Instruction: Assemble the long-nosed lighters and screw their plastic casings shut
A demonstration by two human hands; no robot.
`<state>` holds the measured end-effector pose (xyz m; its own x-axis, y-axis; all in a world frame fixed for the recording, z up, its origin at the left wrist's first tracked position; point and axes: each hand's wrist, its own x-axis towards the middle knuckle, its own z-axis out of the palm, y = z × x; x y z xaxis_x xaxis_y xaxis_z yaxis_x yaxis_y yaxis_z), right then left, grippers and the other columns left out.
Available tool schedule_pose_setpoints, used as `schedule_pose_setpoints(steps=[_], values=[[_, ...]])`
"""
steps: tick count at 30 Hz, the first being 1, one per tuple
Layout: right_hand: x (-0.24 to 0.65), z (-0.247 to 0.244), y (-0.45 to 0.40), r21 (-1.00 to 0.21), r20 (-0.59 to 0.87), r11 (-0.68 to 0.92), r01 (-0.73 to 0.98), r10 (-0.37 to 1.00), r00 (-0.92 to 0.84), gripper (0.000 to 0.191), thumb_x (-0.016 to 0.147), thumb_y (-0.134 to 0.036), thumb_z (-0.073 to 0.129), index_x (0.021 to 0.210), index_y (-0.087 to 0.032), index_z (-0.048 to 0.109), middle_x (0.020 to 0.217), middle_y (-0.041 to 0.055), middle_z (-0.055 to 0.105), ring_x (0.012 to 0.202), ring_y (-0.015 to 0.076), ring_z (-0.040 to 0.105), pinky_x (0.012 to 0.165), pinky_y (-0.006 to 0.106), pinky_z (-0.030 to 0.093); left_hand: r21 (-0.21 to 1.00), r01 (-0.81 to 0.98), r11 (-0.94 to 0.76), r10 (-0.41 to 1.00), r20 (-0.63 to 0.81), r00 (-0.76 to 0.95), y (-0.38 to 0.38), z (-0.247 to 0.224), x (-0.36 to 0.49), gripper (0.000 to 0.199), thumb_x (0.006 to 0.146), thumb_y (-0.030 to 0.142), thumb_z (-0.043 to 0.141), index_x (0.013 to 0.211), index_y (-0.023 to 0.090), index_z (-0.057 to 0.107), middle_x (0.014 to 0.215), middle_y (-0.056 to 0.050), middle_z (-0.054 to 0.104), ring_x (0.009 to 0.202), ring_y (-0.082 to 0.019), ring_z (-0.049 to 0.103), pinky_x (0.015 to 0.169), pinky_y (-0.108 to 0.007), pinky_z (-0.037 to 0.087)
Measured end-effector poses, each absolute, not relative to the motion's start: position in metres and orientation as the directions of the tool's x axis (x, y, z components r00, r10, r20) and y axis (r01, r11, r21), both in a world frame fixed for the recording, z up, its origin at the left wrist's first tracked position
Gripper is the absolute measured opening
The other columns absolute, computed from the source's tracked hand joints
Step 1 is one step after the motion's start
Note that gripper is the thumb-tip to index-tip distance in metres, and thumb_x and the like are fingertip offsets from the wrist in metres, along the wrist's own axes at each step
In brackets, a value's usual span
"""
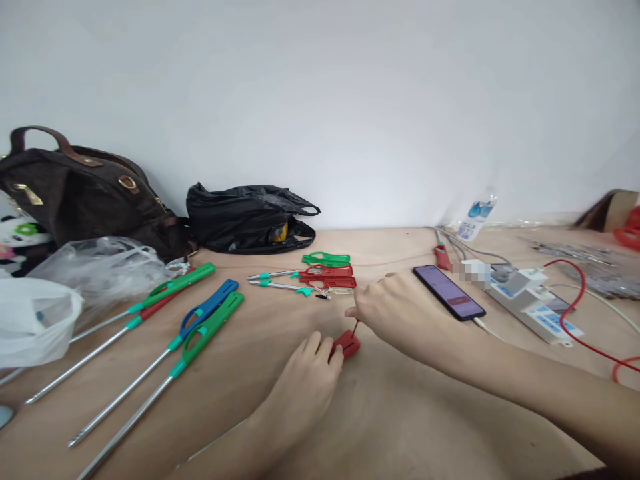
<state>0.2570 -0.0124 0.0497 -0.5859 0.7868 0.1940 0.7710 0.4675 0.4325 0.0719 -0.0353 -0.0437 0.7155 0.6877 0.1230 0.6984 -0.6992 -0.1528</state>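
Observation:
My left hand is closed around a red long-reach lighter, pressing it down on the table; the metal barrel comes out under my left forearm. Above its handle, my right hand is closed on a thin screwdriver, whose grip is hidden in the fingers. The shaft points down, its tip at the red handle. Behind the hands lie red handle halves with metal barrels and small loose parts, and a green handle piece.
Several assembled lighters with green and blue handles lie at left, near plastic bags and a brown bag. A black bag stands by the wall. On the right are a phone, power strip, red cable and bottle.

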Motion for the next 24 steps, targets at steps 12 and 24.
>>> schedule_pose_setpoints(steps=[12,24], values=[[0.265,0.046,-0.009,0.348,0.183,0.463,0.815,0.819,-0.543,0.035,0.096,-0.029,0.045,0.073,-0.017,0.067,0.056,0.0067,0.061,0.050,0.0174,0.054,0.049,0.028,0.026,-0.228,0.669,-0.707,0.639,0.200,0.743,-0.037,-0.045,0.073,0.023,0.082,0.007,0.052,0.101,0.011,0.065,0.092,-0.010,0.067,0.081,-0.025,0.059,0.069,-0.038,0.054],[0.293,0.072,0.012,-0.081,0.298,0.095,0.992,0.952,-0.067,0.038,0.098,-0.038,0.038,0.077,-0.018,0.062,0.066,0.0043,0.064,0.057,0.0166,0.055,0.052,0.025,0.024,-0.306,0.726,-0.616,0.722,0.151,0.676,-0.030,-0.036,0.068,0.026,0.074,-0.003,0.050,0.089,0.011,0.066,0.085,-0.010,0.068,0.077,-0.026,0.062,0.065,-0.036,0.051]])
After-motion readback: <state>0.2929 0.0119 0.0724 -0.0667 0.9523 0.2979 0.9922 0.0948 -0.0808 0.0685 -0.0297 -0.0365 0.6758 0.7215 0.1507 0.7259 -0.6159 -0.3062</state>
